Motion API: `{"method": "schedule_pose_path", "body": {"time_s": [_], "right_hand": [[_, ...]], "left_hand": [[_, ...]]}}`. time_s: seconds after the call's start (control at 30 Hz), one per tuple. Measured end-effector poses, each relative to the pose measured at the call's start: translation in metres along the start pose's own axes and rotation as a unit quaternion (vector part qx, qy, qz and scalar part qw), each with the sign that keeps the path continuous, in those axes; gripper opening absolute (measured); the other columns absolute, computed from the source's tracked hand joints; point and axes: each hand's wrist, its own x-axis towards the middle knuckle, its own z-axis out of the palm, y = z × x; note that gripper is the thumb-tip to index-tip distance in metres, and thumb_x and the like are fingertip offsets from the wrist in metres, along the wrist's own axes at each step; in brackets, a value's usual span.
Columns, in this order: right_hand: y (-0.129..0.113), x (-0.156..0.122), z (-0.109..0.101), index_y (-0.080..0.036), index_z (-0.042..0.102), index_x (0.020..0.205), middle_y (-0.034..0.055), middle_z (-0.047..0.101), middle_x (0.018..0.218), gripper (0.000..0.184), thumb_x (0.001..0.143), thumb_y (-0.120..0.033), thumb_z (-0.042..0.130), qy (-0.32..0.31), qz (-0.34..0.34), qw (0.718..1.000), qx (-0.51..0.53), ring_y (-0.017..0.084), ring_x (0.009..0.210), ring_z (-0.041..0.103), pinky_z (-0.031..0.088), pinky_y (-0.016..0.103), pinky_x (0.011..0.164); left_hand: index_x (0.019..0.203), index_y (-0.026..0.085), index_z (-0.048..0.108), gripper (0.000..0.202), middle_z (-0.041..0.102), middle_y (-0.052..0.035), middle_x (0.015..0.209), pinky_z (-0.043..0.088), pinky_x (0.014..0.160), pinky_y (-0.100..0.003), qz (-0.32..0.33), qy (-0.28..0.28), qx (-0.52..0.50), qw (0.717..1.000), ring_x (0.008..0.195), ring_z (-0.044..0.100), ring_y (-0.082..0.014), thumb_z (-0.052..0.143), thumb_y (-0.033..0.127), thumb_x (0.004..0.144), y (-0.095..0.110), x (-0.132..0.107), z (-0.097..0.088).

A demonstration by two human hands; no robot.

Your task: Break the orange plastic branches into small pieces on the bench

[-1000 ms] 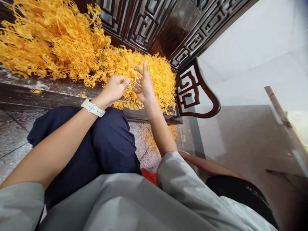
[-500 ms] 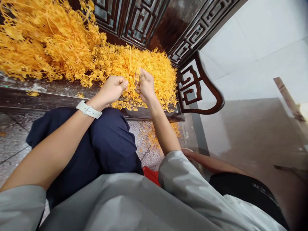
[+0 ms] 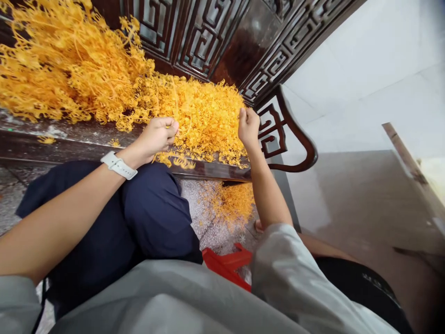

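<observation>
Dark wood tabletop (image 3: 81, 134), lattice back (image 3: 205, 37) rising behind it, pale wall (image 3: 351, 88) beyond my right grip. Speckled floor (image 3: 189, 190) below, fallen orange bits (image 3: 236, 199) lying under and short of my right grip.

Left grip (image 3: 156, 138): closed, thumb and fingertips pinched together, at the front of the yellow heap (image 3: 212, 116). Cannot tell whether a strand is caught in it. Right grip (image 3: 249, 128): fingers curled in, thumb up against them, at the heap's right end, near the carved armrest (image 3: 306, 157). Contents hidden.

The low heap spreads between my two grips; a taller tangle (image 3: 79, 65) adjoins it, left of and beyond my left grip. Strands look thin, curly. My judgement: very light, soft, a little springy, easily snapped, prone to snagging. Best held singly by the straighter stem, a light pinch, not by the frilled ends.
</observation>
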Motion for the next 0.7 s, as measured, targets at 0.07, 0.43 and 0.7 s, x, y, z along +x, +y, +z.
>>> {"method": "schedule_pose_path", "body": {"time_s": [0.07, 0.43, 0.7], "right_hand": [[0.004, 0.009, -0.007, -0.017, 0.061, 0.117, 0.0077, 0.059, 0.090, 0.067, 0.108, -0.075, 0.030, -0.004, -0.006, 1.000, -0.019, 0.026, 0.093, 0.066, 0.056, 0.052, 0.100], [-0.075, 0.004, 0.022, -0.019, 0.071, 0.118, 0.0155, 0.060, 0.141, 0.068, 0.109, -0.074, 0.032, -0.041, 0.017, 0.998, 0.047, 0.029, 0.140, 0.055, 0.040, 0.057, 0.126], [-0.199, -0.056, 0.050, -0.022, 0.058, 0.085, 0.0010, 0.055, 0.078, 0.068, 0.087, -0.090, 0.062, -0.256, 0.179, 0.802, 0.510, 0.012, 0.066, 0.051, 0.044, 0.022, 0.052]], "left_hand": [[0.069, 0.020, 0.049, 0.030, 0.034, 0.0067, 0.046, 0.016, 0.042, -0.021, -0.028, -0.020, -0.016, 0.999, 0.039, 0.021, -0.0055, 0.057, 0.012, 0.097, 0.000, 0.001, 0.001], [0.065, 0.018, 0.054, 0.028, 0.029, 0.0063, 0.045, 0.013, 0.037, -0.018, -0.086, -0.030, -0.067, 0.994, 0.034, 0.018, -0.0045, 0.053, 0.005, 0.090, 0.005, 0.005, 0.002], [0.067, 0.018, 0.058, 0.020, 0.034, 0.0055, 0.044, 0.017, 0.036, -0.016, -0.098, -0.074, -0.022, 0.992, 0.033, 0.022, -0.0043, 0.065, 0.006, 0.081, -0.003, 0.007, -0.002]]}}
